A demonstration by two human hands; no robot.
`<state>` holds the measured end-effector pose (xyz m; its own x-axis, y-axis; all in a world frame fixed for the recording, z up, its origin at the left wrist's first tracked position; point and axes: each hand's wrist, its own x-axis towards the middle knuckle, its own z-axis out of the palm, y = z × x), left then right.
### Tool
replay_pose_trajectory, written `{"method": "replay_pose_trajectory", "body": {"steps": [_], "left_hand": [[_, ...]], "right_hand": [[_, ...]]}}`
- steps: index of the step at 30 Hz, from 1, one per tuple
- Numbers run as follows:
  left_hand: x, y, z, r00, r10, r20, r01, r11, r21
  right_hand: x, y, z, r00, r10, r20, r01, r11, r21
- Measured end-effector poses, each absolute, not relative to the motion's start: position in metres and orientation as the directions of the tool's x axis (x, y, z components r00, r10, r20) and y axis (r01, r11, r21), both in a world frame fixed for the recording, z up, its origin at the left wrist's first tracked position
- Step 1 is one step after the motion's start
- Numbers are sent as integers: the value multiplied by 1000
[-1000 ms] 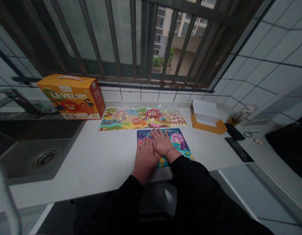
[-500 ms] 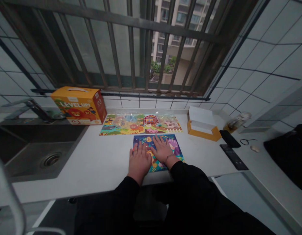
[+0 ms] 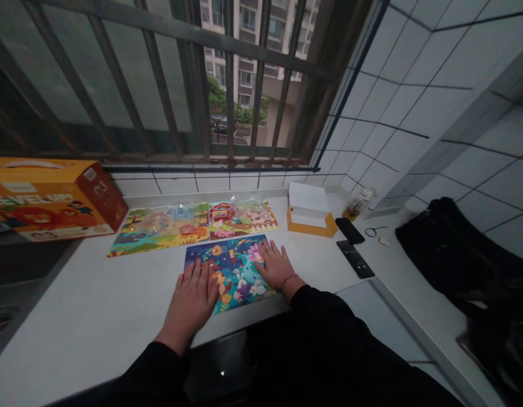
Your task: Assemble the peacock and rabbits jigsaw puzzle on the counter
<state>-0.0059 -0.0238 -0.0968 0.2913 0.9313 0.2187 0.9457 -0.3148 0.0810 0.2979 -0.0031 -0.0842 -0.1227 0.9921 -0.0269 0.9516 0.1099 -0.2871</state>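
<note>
A dark blue picture puzzle board (image 3: 241, 271) with colourful cartoon animals lies flat near the counter's front. My left hand (image 3: 192, 299) rests with fingers stretched out over its left edge. On the board's upper right side lies my right hand (image 3: 275, 264), palm down and fingers extended. Both hands cover parts of the picture. Just behind are two more picture boards: a yellow-green animal scene (image 3: 160, 226) and a farm scene with a red barn (image 3: 244, 219). Clear plastic with loose pieces inside seems to lie on top of them.
An orange carton (image 3: 58, 198) with a handle stands at the left by the sink (image 3: 11, 294). To the right are an open white-and-orange box (image 3: 311, 217), a black phone-like slab (image 3: 354, 260), a dark case (image 3: 349, 230) and a black bag (image 3: 439, 254). Window bars rise behind.
The view has turned right and come closer. My hands have moved apart, the left toward the board's left edge and the right toward its right side, showing more of the picture.
</note>
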Motion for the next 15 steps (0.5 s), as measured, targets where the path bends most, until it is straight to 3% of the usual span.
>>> {"method": "replay_pose_trajectory", "body": {"steps": [11,15], "left_hand": [[-44,-47,-117,245,947,206,955,-272,115],[-46,-50,-120,218,954,204,954,-252,160]], "right_hand": [[309,-4,-87,-105,994,-27,942,91,-322],[320,-4,-97,-128,990,58,923,141,-359]]}}
